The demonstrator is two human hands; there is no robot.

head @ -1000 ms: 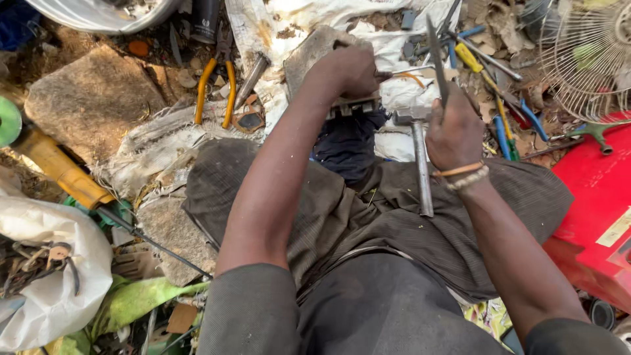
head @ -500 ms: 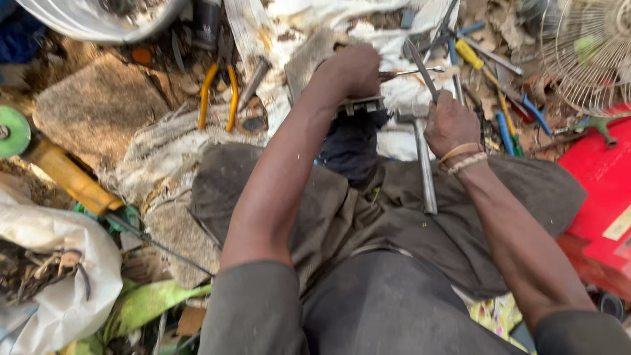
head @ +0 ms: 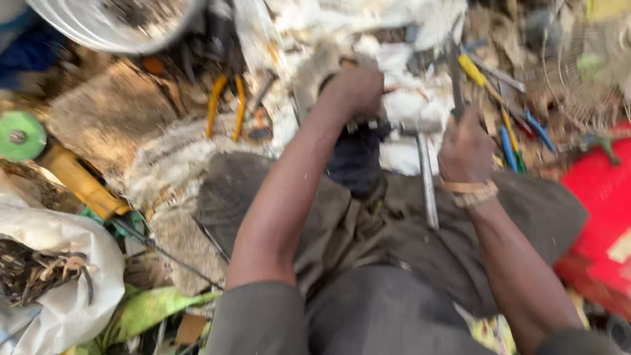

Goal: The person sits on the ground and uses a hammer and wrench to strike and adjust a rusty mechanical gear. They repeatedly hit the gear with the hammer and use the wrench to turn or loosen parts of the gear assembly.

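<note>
My left hand is closed around a small dark metal part, held above my lap. Just to its right, my right hand grips a thin metal tool whose shaft points up and away from me; a beaded band sits on that wrist. A hammer with a metal handle lies on my grey trousers between the two hands, its head near the held part. The picture is blurred, so I cannot tell how tool and part touch.
Yellow-handled pliers lie at the back left. A yellow grinder with a green disc is at the far left, above a white bag. Screwdrivers, a fan grille and a red case are on the right.
The view has shaken and blurred. Both hands keep their grips and have sunk slightly in the picture; the thin tool in my right hand now stands more upright.
</note>
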